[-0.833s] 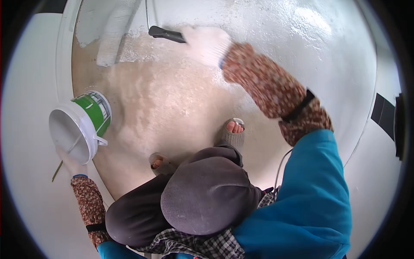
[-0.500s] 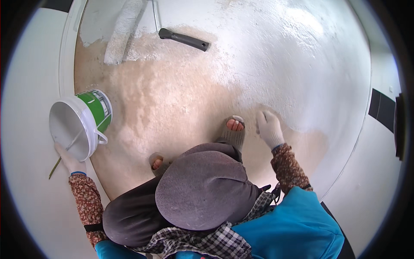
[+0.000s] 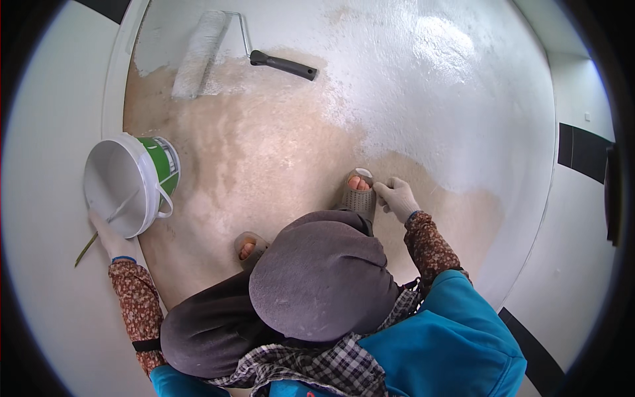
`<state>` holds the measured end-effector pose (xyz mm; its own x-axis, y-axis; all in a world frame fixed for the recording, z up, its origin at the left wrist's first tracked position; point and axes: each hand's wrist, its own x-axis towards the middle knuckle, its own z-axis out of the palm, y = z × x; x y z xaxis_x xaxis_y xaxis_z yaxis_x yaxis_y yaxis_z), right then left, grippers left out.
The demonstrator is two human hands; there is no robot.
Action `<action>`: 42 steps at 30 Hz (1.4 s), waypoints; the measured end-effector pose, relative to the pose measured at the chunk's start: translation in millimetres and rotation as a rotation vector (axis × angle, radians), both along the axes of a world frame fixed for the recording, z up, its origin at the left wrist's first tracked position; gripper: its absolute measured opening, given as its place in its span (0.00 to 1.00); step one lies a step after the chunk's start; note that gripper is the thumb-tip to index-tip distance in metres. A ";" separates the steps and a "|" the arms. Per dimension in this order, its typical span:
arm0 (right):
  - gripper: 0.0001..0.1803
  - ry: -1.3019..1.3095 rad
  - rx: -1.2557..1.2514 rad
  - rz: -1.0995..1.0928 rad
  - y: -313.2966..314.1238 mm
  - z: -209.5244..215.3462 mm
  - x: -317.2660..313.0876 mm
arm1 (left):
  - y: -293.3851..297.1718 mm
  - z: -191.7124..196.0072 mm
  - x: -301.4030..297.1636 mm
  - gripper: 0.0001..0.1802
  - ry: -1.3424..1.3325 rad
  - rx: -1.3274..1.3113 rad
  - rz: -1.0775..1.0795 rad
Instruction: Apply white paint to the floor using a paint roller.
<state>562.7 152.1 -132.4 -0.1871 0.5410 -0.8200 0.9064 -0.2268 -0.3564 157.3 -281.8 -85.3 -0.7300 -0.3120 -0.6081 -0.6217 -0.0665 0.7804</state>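
At the left, a white bucket (image 3: 114, 169) with a green band leans over, its mouth turned toward me and its white handle hanging at the near side. My left hand (image 3: 112, 241), in a pale glove, is closed at the bucket's lower rim and on a thin stick (image 3: 84, 251). The stick's green end juts out past the glove, while its whitened end lies inside the bucket. Beside my right sandal (image 3: 359, 198), my gloved right hand (image 3: 397, 198) hovers low over the floor with its fingers pinched together. Whatever may be between those fingertips is too small to make out.
A paint roller (image 3: 202, 56) with a white sleeve and black handle (image 3: 284, 65) lies on the floor ahead. Glossy white coating (image 3: 463, 126) covers the far and right floor; bare beige floor (image 3: 264, 139) surrounds my feet. White walls (image 3: 56, 132) stand at both sides.
My right hand has moved left, close to the right sandal, and its fingers have drawn into a pinch. The bucket's mouth has turned slightly, with my left hand still at its rim.
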 end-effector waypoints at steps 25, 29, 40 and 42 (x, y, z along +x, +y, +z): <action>0.28 -0.039 0.286 0.429 14.3 -16.8 -48.3 | 7.5 4.7 3.6 0.44 0.029 -0.023 -0.017; 0.28 -0.138 0.489 0.331 15.5 -33.8 -59.2 | 11.0 7.4 5.5 0.43 0.014 -0.058 -0.011; 0.20 0.149 0.835 0.381 4.5 -7.8 -76.2 | 7.4 4.6 3.1 0.42 0.012 -0.053 -0.008; 0.19 0.205 0.847 0.477 -9.2 -13.3 -85.8 | 7.3 4.3 3.8 0.42 0.018 -0.019 -0.028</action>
<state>476.9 142.9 -145.7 -0.6328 0.7641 -0.1253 0.7390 0.5477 -0.3923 161.1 -274.5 -81.0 -0.7493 -0.3030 -0.5889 -0.6090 -0.0342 0.7924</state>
